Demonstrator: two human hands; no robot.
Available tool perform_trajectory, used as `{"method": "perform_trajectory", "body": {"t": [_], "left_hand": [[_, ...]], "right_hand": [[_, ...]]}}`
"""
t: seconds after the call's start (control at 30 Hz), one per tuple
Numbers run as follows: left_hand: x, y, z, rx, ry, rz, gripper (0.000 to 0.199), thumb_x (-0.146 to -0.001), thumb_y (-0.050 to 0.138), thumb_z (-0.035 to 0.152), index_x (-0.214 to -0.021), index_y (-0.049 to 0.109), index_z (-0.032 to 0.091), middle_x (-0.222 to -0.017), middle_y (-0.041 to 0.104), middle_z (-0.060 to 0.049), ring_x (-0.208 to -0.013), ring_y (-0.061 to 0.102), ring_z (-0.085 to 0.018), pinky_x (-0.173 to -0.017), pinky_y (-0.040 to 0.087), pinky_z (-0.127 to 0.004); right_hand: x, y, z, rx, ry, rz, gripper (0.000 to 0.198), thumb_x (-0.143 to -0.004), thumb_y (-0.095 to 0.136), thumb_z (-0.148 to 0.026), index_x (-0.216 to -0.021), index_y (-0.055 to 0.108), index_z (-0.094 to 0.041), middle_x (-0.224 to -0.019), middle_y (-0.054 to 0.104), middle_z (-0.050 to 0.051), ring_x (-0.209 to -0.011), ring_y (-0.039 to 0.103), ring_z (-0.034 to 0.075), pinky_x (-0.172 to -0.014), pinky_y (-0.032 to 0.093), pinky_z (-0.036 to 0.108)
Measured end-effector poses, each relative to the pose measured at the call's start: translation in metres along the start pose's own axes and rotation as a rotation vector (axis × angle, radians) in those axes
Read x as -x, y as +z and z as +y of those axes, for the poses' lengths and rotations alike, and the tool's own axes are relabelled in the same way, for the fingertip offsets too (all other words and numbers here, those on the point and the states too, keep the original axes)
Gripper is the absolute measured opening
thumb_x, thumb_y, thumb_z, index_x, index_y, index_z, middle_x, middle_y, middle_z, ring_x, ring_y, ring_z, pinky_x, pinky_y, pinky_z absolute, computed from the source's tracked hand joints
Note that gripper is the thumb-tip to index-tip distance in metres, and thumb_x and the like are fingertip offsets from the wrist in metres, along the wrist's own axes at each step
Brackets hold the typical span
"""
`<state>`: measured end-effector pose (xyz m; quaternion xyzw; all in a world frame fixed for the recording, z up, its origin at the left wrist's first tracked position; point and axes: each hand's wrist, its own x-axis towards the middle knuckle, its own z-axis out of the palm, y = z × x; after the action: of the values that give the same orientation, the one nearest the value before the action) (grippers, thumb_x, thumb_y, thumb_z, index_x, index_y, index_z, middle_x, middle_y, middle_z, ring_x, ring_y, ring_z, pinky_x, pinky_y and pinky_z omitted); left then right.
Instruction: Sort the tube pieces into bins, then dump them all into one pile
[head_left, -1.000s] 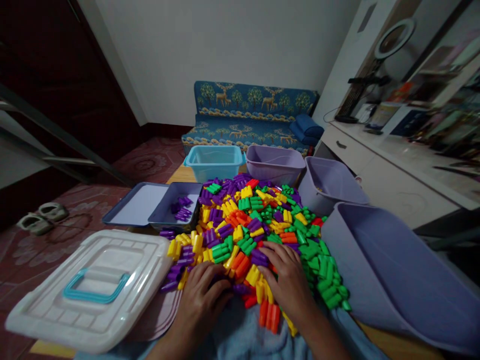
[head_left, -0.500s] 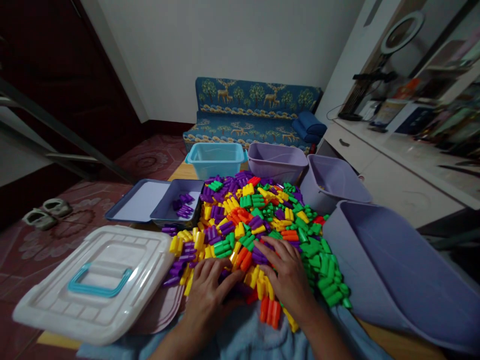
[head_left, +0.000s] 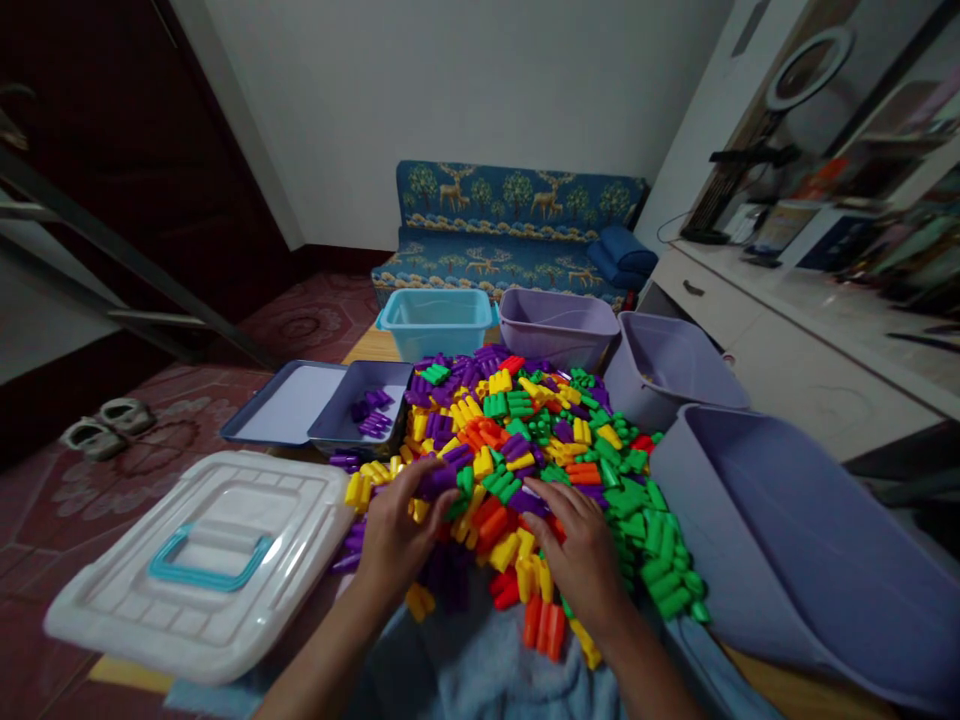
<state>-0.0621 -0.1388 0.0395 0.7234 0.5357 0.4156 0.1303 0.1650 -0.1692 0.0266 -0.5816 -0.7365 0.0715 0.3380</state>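
A heap of plastic toy blocks in purple, yellow, green and orange spreads over the table in front of me. My left hand is at the heap's near left side, its thumb and fingers closed around a purple block. On the near right of the heap, my right hand has its fingertips and thumb on either side of another purple block. Orange blocks and yellow ones lie close to my right wrist, on a blue cloth.
Left of the heap sit an open tin with several purple blocks inside and a white lid with a blue handle. Behind stand a light-blue bin and a purple bin. More purple bins line the right, the nearest one tilted.
My left hand has risen and shifted left, now with a purple block in its grip. The right hand stays nearly in place. Some purple and yellow blocks near the front edge have shifted.
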Motion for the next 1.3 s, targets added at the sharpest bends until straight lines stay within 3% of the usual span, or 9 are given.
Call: {"method": "perform_trajectory", "body": {"t": [0.1,0.2,0.5,0.6,0.7,0.77,0.9,1.1,1.3], "left_hand": [[-0.028,0.0,-0.006,-0.059,-0.093,-0.047,0.034,-0.087,0.057,0.028,-0.12,0.056,0.02,-0.102,0.069,-0.006,-0.083,0.066,-0.019,-0.07,0.05,-0.029],[-0.046,0.006,-0.009,-0.126,-0.06,-0.14,0.03,-0.087,0.055,0.024,-0.117,0.059,0.022,-0.109,0.067,-0.008,-0.09,0.066,-0.021,-0.077,0.051,-0.032],[-0.05,0.017,-0.01,-0.251,-0.033,-0.258,0.04,-0.075,0.07,0.027,-0.114,0.061,0.021,-0.107,0.069,-0.01,-0.099,0.065,-0.029,-0.083,0.05,-0.039],[-0.051,0.015,-0.007,-0.102,-0.08,-0.157,0.032,-0.075,0.068,0.027,-0.106,0.062,0.021,-0.104,0.069,-0.008,-0.095,0.065,-0.026,-0.081,0.049,-0.036],[-0.049,0.016,0.002,0.236,-0.249,-0.056,0.034,-0.074,0.07,0.034,-0.102,0.062,0.019,-0.086,0.066,-0.003,-0.076,0.063,-0.017,-0.069,0.048,-0.027],[-0.045,0.019,0.012,0.543,-0.413,-0.089,0.042,-0.07,0.074,0.04,-0.101,0.06,0.017,-0.072,0.06,0.001,-0.059,0.056,-0.011,-0.056,0.044,-0.022],[-0.034,0.029,0.034,1.012,-0.634,-0.275,0.053,-0.063,0.08,0.043,-0.101,0.056,0.016,-0.065,0.054,0.005,-0.046,0.042,-0.004,-0.044,0.034,-0.017],[-0.02,0.038,0.046,1.069,-0.696,-0.298,0.055,-0.058,0.084,0.042,-0.099,0.058,0.016,-0.07,0.057,0.003,-0.052,0.049,-0.006,-0.047,0.037,-0.017],[-0.019,0.033,0.052,1.05,-0.684,-0.318,0.052,-0.066,0.079,0.042,-0.107,0.061,0.016,-0.079,0.061,0.0,-0.058,0.05,-0.006,-0.052,0.038,-0.017]], "right_hand": [[0.0,0.001,0.002,-0.034,0.028,0.018,0.031,-0.09,0.054,-0.023,-0.12,0.061,-0.023,-0.112,0.066,0.007,-0.103,0.059,0.022,-0.091,0.048,0.04],[0.001,0.002,0.004,-0.063,0.04,0.021,0.032,-0.091,0.049,-0.02,-0.119,0.062,-0.025,-0.113,0.064,0.007,-0.104,0.059,0.021,-0.091,0.049,0.038],[-0.001,0.003,0.002,-0.052,0.09,0.03,0.025,-0.083,0.059,-0.018,-0.105,0.067,-0.025,-0.124,0.055,0.008,-0.097,0.059,0.022,-0.089,0.051,0.042],[-0.003,0.0,-0.001,-0.127,0.107,0.069,0.018,-0.082,0.06,-0.019,-0.097,0.069,-0.025,-0.126,0.053,0.008,-0.098,0.058,0.022,-0.091,0.05,0.043],[-0.006,-0.005,-0.007,-0.295,0.164,0.19,0.013,-0.082,0.063,-0.026,-0.094,0.068,-0.023,-0.12,0.056,0.01,-0.107,0.056,0.024,-0.094,0.046,0.043],[-0.01,-0.007,-0.014,-0.502,0.282,0.203,0.017,-0.083,0.063,-0.032,-0.096,0.065,-0.021,-0.106,0.062,0.009,-0.101,0.059,0.024,-0.089,0.049,0.04],[-0.016,-0.006,-0.032,-0.947,0.539,0.023,0.031,-0.083,0.061,-0.044,-0.102,0.058,-0.02,-0.081,0.065,0.002,-0.068,0.062,0.017,-0.065,0.052,0.029],[-0.016,0.003,-0.042,-1.014,0.473,-0.029,0.037,-0.082,0.062,-0.045,-0.109,0.056,-0.021,-0.105,0.064,0.006,-0.098,0.062,0.021,-0.082,0.053,0.031],[-0.013,0.005,-0.032,-0.934,0.483,-0.045,0.033,-0.081,0.062,-0.04,-0.106,0.057,-0.02,-0.106,0.064,0.006,-0.1,0.061,0.022,-0.086,0.052,0.035]]}}
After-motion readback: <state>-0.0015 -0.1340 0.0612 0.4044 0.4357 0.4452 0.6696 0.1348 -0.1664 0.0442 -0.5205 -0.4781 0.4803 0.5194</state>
